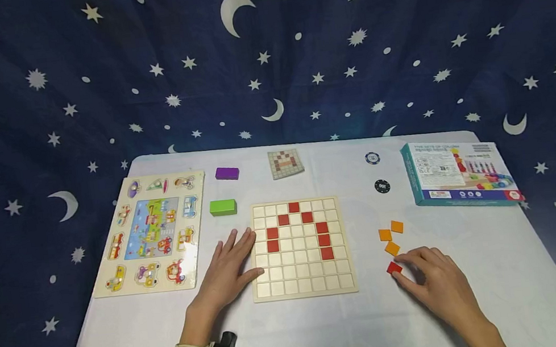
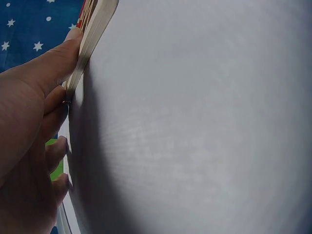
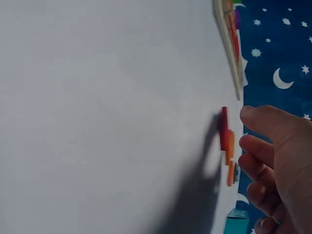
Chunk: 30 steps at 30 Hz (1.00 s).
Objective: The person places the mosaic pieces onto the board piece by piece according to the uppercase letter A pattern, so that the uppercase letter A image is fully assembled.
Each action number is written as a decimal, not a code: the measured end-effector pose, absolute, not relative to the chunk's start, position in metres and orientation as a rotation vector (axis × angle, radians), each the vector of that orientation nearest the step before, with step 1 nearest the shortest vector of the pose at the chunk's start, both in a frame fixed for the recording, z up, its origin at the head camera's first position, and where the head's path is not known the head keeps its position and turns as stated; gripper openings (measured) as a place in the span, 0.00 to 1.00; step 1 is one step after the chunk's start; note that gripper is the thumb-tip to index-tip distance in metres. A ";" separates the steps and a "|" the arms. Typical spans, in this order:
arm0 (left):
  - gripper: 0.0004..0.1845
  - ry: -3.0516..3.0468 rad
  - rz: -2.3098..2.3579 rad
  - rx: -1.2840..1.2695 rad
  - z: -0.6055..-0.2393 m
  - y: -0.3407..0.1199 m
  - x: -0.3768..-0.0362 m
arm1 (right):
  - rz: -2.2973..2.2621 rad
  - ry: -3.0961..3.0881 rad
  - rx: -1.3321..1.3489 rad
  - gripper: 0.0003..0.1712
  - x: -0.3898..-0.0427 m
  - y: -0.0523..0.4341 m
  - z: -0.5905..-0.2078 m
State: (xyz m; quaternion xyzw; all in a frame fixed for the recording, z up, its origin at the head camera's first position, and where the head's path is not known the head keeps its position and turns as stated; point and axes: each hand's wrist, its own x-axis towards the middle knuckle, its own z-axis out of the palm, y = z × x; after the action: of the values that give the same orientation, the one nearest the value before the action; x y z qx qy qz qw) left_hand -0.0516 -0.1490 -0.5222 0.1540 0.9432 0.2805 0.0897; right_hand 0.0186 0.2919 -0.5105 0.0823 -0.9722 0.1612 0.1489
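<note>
A pale square grid board [image 1: 306,295] lies mid-table, with several red tiles [image 1: 294,208] set in an arch-like pattern. My left hand [image 1: 224,268] rests at its left edge, fingers spread. In the left wrist view, the thumb [image 2: 68,48] touches the board's side. To the right of the board, my right hand [image 1: 437,281] hovers with thumb and index finger around a loose red tile [image 1: 394,268]. From the right wrist, the red tile [image 3: 224,129] is seen on the table, apart from the fingertips. Three orange tiles [image 1: 392,248] lie just beyond it.
A small pattern card [image 1: 285,164] lies behind the board. Left are a picture puzzle [image 1: 196,223], a purple block [image 1: 227,173] and a green block [image 1: 223,208]. Right are a blue-white chip [image 1: 372,158], a black chip [image 1: 382,186] and a toy box [image 1: 458,173].
</note>
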 end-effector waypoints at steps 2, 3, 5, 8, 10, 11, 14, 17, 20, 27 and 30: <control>0.46 2.806 0.832 0.458 -0.522 -0.149 -0.052 | 0.410 -2.822 0.230 0.21 0.021 0.292 -0.513; 0.46 2.806 0.829 0.460 -0.523 -0.149 -0.052 | 0.397 -2.833 0.226 0.21 0.021 0.291 -0.515; 0.46 2.805 0.830 0.464 -0.523 -0.149 -0.052 | 0.386 -2.850 0.223 0.21 0.021 0.289 -0.517; 0.46 2.802 0.837 0.468 -0.524 -0.149 -0.052 | 0.423 -2.864 0.206 0.19 0.019 0.286 -0.518; 0.46 2.801 0.839 0.467 -0.524 -0.149 -0.052 | 0.470 -2.878 0.196 0.17 0.018 0.284 -0.517; 0.46 2.802 0.838 0.464 -0.523 -0.149 -0.052 | 0.496 -2.882 0.196 0.17 0.017 0.282 -0.516; 0.45 2.803 0.834 0.464 -0.522 -0.149 -0.051 | 0.572 -2.890 0.199 0.16 0.013 0.274 -0.513; 0.45 2.806 0.830 0.463 -0.521 -0.149 -0.051 | 0.628 -2.899 0.235 0.16 0.004 0.255 -0.510; 0.45 2.805 0.832 0.467 -0.521 -0.150 -0.052 | 0.658 -2.888 0.320 0.18 -0.009 0.225 -0.509; 0.45 2.821 0.830 0.482 -0.522 -0.150 -0.051 | 0.712 -2.765 0.653 0.16 -0.042 0.142 -0.517; 0.45 2.833 0.823 0.491 -0.522 -0.149 -0.050 | 0.721 -2.763 0.726 0.15 -0.052 0.113 -0.519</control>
State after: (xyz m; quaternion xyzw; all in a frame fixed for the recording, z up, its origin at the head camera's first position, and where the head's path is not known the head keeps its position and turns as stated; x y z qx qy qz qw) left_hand -0.0502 -0.1494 -0.5223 0.1636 0.9446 0.2746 0.0753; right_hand -0.0517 0.1131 -0.5190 0.2453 -0.9333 0.2435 0.0976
